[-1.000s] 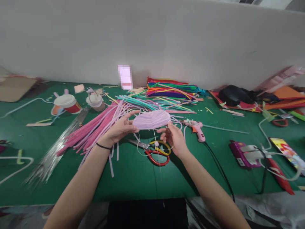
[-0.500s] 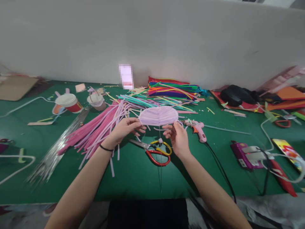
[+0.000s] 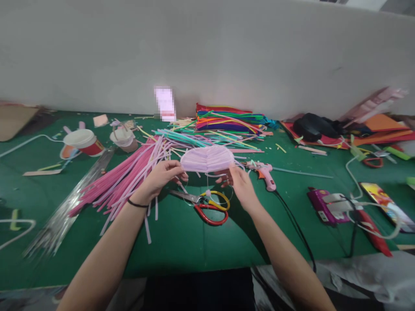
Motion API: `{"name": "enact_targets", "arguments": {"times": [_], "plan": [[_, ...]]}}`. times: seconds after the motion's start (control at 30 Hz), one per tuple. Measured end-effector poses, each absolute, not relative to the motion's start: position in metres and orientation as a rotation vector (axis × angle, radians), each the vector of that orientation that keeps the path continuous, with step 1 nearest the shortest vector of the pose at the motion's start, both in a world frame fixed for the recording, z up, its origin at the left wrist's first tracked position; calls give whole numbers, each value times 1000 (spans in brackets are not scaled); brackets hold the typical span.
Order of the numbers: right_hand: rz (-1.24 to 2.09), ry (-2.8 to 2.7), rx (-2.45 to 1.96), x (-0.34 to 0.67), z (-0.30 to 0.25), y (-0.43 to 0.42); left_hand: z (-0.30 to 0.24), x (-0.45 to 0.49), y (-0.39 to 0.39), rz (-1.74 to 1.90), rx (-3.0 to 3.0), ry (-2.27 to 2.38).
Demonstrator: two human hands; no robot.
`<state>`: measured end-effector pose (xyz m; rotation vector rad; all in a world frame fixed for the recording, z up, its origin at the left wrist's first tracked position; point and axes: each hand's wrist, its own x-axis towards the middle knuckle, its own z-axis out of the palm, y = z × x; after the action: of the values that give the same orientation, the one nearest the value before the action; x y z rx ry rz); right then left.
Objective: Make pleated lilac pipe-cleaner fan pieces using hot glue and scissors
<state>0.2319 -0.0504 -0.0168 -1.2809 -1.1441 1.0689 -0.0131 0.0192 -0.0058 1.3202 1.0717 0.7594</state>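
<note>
A flat, lilac fan-shaped piece made of pipe cleaners (image 3: pixel 207 158) is held up above the green table (image 3: pixel 181 242). My left hand (image 3: pixel 160 178) pinches its left edge with closed fingers. My right hand (image 3: pixel 239 185) grips its right lower edge. Thin white wires and a small bead (image 3: pixel 208 192) hang from the piece's underside. Right below it lie scissors with red and yellow handles (image 3: pixel 207 206).
A spread of pink pipe cleaners (image 3: pixel 123 181) lies to the left, a colourful stack (image 3: pixel 227 121) at the back. A pink glue gun (image 3: pixel 264 172) with black cord lies to the right. Paper cups (image 3: pixel 82 141), a purple device (image 3: pixel 327 207), cables and foam sheets (image 3: pixel 379 129) crowd the sides.
The lilac piece rose slightly and turned from a tilted to a level pose between both hands. The view shifted a little, so everything sits slightly further left.
</note>
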Motion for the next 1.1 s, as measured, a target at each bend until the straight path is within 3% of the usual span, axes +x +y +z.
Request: {"name": "enact_targets", "arguments": {"times": [0.13,0.2,0.33,0.5,0.83,1.1], "plan": [[163,-1410,-2001,288,4,-59,-5,-15,20,672,1361,1132],[-83,-1436,-2388,310,4,-64,-6,-16,22,609,1418,1209],[96,-1488,-2744,329,-13,-67,-13,-19,29,533,1662,1399],[250,-1529,-2616,340,-26,-63,-15,-14,30,709,2149,1672],[270,-1344,-2316,343,-9,-70,-14,78,51,760,2632,997],[106,-1154,-2709,354,-15,-63,-37,139,80,385,2851,783]]}}
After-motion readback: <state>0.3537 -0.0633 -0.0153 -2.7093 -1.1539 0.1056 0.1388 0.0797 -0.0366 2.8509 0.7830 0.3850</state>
